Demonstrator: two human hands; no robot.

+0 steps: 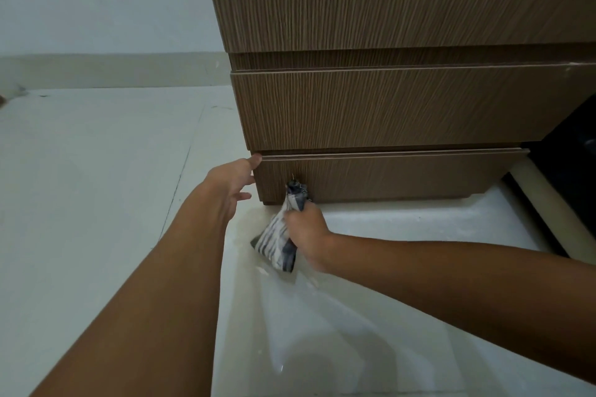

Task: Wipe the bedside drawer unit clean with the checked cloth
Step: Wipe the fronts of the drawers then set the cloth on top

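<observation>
The bedside drawer unit (387, 106) is brown wood grain and fills the upper right of the head view, with three drawer fronts stacked. My right hand (308, 229) is shut on the checked cloth (280, 235), a grey-and-white bunch whose upper tip presses against the left part of the bottom drawer front (403, 176). My left hand (233, 185) rests at the left corner of that bottom drawer, fingers spread, one fingertip on the drawer's top edge. It holds nothing.
Pale glossy floor tiles (96, 187) spread to the left and below the unit. A light wall with a skirting strip (113, 69) runs behind. A dark object (571, 151) stands at the right edge beside the unit.
</observation>
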